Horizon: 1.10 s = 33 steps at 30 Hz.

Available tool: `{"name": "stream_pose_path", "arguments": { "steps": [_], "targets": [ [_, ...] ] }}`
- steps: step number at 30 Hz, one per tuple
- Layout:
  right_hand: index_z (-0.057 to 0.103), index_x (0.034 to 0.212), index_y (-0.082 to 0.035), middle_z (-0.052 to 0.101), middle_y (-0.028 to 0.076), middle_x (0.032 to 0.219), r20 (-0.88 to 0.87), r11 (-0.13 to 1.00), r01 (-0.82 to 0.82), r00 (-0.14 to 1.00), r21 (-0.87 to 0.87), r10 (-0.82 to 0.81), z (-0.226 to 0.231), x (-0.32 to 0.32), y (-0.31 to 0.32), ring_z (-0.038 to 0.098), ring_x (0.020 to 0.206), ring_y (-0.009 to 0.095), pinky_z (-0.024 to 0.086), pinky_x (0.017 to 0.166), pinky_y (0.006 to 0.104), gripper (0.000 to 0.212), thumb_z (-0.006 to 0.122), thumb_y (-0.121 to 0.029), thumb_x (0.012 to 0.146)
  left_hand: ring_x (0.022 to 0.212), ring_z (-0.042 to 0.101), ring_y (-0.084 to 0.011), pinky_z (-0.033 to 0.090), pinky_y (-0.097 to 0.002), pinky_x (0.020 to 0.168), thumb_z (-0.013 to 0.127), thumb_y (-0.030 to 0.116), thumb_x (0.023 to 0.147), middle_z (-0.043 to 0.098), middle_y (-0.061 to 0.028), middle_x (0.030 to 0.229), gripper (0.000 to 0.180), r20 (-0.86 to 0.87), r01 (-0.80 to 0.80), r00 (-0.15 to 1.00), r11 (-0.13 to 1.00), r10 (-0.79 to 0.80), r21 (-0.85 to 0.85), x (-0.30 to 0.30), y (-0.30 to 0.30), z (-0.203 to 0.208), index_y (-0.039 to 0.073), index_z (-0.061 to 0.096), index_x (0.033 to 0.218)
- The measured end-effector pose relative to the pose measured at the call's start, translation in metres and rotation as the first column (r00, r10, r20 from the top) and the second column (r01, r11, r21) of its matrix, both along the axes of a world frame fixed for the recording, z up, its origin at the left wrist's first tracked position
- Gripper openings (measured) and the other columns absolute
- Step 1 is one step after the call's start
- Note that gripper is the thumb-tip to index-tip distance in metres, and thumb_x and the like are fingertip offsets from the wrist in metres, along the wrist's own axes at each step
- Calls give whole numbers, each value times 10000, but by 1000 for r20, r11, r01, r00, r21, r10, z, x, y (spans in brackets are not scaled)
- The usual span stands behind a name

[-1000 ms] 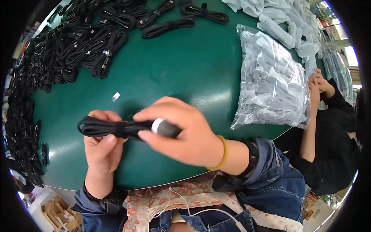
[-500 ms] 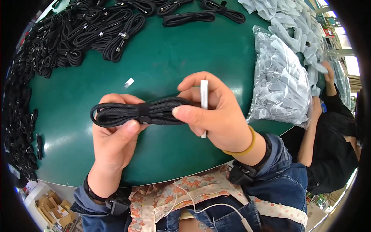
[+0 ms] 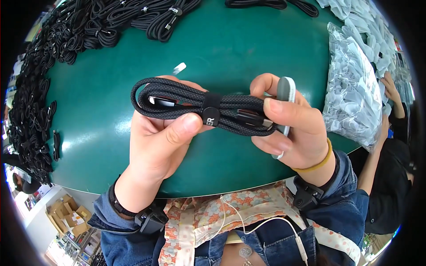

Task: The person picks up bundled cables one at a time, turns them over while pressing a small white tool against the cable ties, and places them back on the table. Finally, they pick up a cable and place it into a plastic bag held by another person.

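Above the green surface [image 3: 257, 51], near the front of our body, we hold a black cable bundle [image 3: 177, 94] up level between both hands, clear of the tabletop. Our left hand [image 3: 153, 148] has its grip pinching the bundle, thumb lying just beside the black strap [image 3: 211, 104] that wraps the middle, fingers behind. Our right hand [image 3: 304, 128] has its grip closed on the other end, thumb on the near side of the loops. One plug [image 3: 164, 102] shows inside the left loop, and another connector [image 3: 249, 117] lies along the right end. Upright at our right fingers stands a thin grey-and-white piece [image 3: 282, 88], seemingly tucked between them, though the thumb hides its middle. Beyond our left hand we see a white scrap [image 3: 179, 68] on the surface, and heaped cables [image 3: 106, 37] farther off. To our right sits a clear bag [image 3: 350, 88] full of pale pouches, with a co-worker's hand [image 3: 390, 91] past it.
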State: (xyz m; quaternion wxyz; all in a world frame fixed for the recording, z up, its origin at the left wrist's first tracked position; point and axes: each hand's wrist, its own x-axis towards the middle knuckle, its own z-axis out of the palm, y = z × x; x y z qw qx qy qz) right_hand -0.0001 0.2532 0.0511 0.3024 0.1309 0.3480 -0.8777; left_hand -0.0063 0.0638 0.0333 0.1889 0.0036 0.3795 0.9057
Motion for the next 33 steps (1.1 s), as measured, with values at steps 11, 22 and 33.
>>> {"name": "stream_pose_path", "arguments": {
  "steps": [11,22,33],
  "targets": [
    [413,996,-67,534,153,776,112,995,-19,993,-100,30,5,4,-5,324,326,16,271,317,159,182,460,-148,840,791,547,-185,477,-302,658,649,7,679,505,-125,921,307,-105,-82,991,996,84,19,3,0,2,15,426,890],
    [455,1059,4,551,122,746,-379,900,-149,869,410,316,17,-4,9,366,381,19,292,350,147,292,513,-57,779,780,512,-188,428,-312,692,652,161,655,500,-140,898,409,-312,93,942,989,-124,-114,-8,-15,-7,25,413,958],
    [467,1083,26,561,147,918,-465,736,426,869,525,-171,11,-34,37,495,530,118,418,484,246,372,565,-121,756,781,475,-197,387,-303,710,483,370,728,448,-106,991,631,-272,-134,959,973,80,-186,-18,-5,-3,76,257,1239]
  ]
}}
